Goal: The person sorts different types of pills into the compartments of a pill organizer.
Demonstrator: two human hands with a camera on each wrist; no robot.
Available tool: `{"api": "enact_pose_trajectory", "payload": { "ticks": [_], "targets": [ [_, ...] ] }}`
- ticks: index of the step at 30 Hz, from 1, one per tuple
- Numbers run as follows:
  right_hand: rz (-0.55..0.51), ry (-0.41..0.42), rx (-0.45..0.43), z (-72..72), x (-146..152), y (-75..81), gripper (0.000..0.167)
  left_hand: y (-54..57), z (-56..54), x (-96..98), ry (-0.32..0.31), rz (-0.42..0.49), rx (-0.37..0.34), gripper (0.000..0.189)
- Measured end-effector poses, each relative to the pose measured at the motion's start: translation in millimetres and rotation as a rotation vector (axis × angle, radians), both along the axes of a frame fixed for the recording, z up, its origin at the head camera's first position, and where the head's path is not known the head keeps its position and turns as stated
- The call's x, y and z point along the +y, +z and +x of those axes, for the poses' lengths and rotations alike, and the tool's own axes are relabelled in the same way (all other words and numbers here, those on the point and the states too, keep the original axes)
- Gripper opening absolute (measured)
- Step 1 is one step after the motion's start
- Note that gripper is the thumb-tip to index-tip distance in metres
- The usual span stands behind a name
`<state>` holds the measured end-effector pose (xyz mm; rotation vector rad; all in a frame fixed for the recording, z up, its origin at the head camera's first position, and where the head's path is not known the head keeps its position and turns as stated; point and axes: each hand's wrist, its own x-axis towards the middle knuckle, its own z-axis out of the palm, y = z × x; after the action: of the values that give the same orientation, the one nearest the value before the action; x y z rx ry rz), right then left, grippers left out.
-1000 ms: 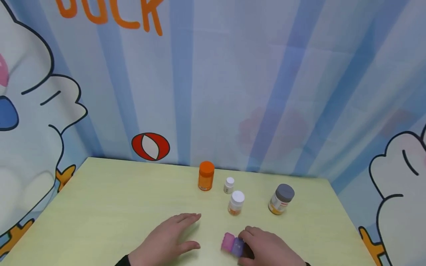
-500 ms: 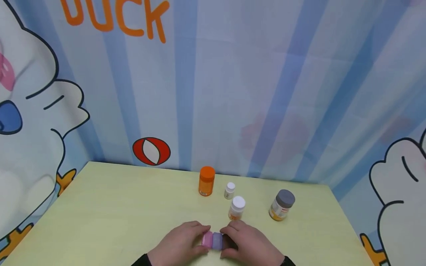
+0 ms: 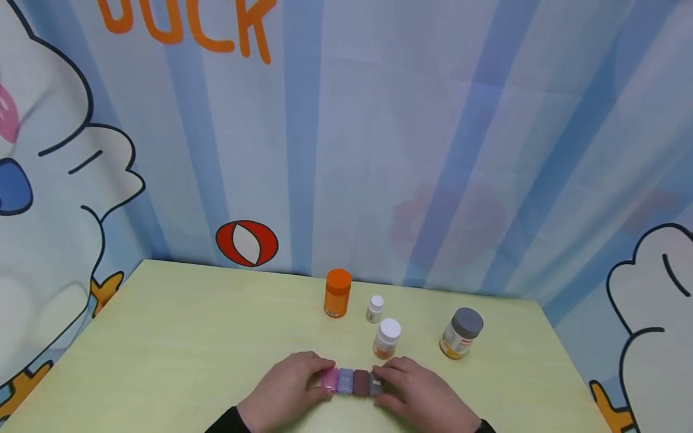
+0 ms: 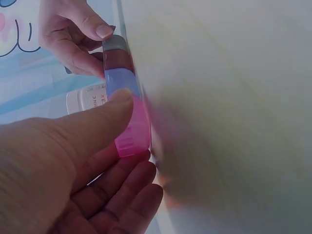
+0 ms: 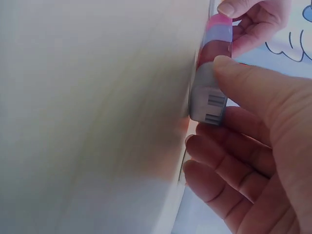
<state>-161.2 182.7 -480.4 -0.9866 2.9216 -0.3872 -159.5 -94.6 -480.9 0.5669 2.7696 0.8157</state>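
Observation:
A small pill organizer (image 3: 345, 382) lies across the front middle of the table, its coloured compartments in a row: pink, lilac, maroon and grey. My left hand (image 3: 286, 388) pinches the pink end, thumb on the near side and fingers on the far side. At the opposite end my right hand (image 3: 425, 391) holds the grey compartment between thumb and fingers. In the right wrist view, a barcode shows on the grey end of the pill organizer (image 5: 209, 95). The lids look closed; the contents cannot be made out.
Beyond the hands stand an orange bottle (image 3: 337, 293), a tiny white bottle (image 3: 375, 309) and a white-capped bottle (image 3: 387, 338). A grey-capped jar (image 3: 461, 334) is farther right. The pale yellow table (image 3: 206, 325) ends at a printed curtain (image 3: 357, 150).
My right hand has brought the pill organizer left and turned it level. The left hand has come to its pink end. Right fingers now sit farther out, uncovering the maroon and grey compartments.

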Motion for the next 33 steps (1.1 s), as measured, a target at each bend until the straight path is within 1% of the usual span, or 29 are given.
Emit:
{"api": "enact_pose_trajectory", "payload": {
  "ticks": [2,10,15,23,31,33],
  "targets": [
    [-0.005,0.001,0.011,0.6,0.3,-0.5,0.05,0.6,-1.2,0.5,-0.004,-0.008,0.002,0.046],
    [0.002,0.014,0.018,1.8,-3.4,3.1,0.048,6.8,-4.3,-0.4,-0.02,-0.044,0.062,0.043],
    [0.015,0.046,0.037,1.5,-4.4,4.2,0.046,6.2,-5.3,-0.1,-0.025,-0.063,0.095,0.043],
    [0.066,0.077,0.074,1.1,-4.9,5.5,0.045,6.6,-7.0,3.3,-0.017,-0.098,0.118,0.042],
    [0.034,0.07,0.057,-3.2,-6.5,7.6,0.035,6.7,-7.0,2.9,-0.015,-0.106,0.134,0.043],
    [0.022,0.056,0.034,-4.7,-6.2,7.8,0.035,7.3,-6.8,2.8,-0.013,-0.102,0.13,0.043]
  ]
}}
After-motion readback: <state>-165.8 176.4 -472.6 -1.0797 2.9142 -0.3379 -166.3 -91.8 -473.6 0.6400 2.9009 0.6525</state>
